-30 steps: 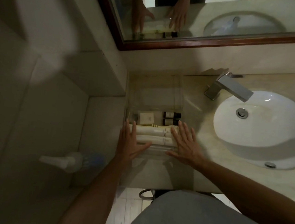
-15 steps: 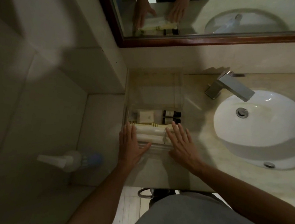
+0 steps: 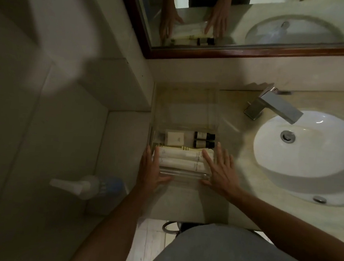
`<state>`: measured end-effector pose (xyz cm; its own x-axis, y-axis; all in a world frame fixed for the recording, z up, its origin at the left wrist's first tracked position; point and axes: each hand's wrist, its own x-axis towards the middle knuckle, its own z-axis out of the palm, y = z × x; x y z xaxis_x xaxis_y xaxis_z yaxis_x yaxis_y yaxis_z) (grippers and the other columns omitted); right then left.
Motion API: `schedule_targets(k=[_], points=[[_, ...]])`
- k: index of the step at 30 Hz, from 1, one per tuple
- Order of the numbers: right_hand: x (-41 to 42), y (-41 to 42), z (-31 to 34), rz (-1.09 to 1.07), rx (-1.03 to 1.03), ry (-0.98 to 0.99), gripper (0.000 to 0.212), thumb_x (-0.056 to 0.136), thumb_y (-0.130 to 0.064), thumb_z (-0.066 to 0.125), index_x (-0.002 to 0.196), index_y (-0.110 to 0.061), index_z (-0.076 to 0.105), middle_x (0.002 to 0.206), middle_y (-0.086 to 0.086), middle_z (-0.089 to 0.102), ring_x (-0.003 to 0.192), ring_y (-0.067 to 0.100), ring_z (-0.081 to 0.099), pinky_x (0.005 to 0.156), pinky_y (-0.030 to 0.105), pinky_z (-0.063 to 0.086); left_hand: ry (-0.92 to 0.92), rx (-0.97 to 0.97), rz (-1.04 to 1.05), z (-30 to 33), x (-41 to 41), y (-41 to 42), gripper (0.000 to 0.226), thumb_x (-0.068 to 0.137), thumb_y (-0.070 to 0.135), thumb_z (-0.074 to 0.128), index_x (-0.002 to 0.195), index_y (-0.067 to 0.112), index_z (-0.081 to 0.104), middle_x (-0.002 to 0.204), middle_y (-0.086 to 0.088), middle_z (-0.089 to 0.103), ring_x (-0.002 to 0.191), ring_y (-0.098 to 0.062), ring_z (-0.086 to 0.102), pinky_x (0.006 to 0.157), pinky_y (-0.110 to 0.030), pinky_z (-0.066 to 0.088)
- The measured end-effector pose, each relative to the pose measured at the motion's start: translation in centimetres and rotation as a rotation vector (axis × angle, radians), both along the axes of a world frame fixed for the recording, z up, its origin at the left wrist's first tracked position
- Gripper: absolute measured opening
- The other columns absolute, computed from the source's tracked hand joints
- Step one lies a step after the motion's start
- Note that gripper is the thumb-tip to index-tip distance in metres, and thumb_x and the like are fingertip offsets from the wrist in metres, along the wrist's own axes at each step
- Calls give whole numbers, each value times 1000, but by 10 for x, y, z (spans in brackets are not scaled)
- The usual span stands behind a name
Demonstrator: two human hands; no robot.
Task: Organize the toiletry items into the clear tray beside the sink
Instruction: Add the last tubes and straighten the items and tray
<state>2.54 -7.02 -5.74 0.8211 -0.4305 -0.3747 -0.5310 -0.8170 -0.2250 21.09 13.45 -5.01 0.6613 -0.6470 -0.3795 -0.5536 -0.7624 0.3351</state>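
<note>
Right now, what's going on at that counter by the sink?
A person stands at the counter with both hands flat and open against the clear tray left of the sink. The left hand is at its left side, the right hand at its right. Inside lie white tubes, two small dark bottles and a small pale box. Nothing is being lifted; the hands seem to be squaring the tray.

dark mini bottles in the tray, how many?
2. Both lie on their sides at the tray's far right: one dark bottle farther back, the second just in front of it. The right hand could hide more.
</note>
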Motion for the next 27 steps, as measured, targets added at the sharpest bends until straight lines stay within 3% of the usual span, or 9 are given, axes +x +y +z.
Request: schedule_targets(k=[4, 8, 19, 27], points=[[6, 10, -2, -137, 126, -53, 114, 74, -58, 74, 154, -38, -5, 159, 23, -19, 146, 45, 11, 117, 54, 23, -22, -51, 69, -2, 0, -7, 122, 59, 54, 84, 151, 24, 9, 152, -12, 17, 138, -31, 24, 111, -52, 33], [3, 9, -6, -149, 201, -169, 112, 71, -46, 81, 155, -34, 7, 155, 18, 13, 134, 33, 34, 108, 51, 42, 9, -84, 71, -5, 5, -6, 123, 55, 59, 83, 151, 26, 12, 150, -9, 22, 136, -27, 25, 112, -47, 30], [20, -9, 8, -148, 265, -264, 108, 72, -36, 84, 155, -32, 14, 158, 16, 8, 142, 36, 25, 115, 47, 29, -22, -124, 79, 7, 20, -16, 116, 56, 60, 83, 148, 21, 24, 148, -12, 30, 133, -30, 33, 106, -46, 39], [37, -21, 16, -175, 268, -257, 109, 72, -40, 83, 155, -34, 12, 158, 18, 7, 138, 40, 32, 110, 47, 35, 24, -106, 131, 10, 32, -35, 119, 57, 53, 87, 150, 18, 22, 148, -17, 30, 132, -34, 36, 107, -45, 38]])
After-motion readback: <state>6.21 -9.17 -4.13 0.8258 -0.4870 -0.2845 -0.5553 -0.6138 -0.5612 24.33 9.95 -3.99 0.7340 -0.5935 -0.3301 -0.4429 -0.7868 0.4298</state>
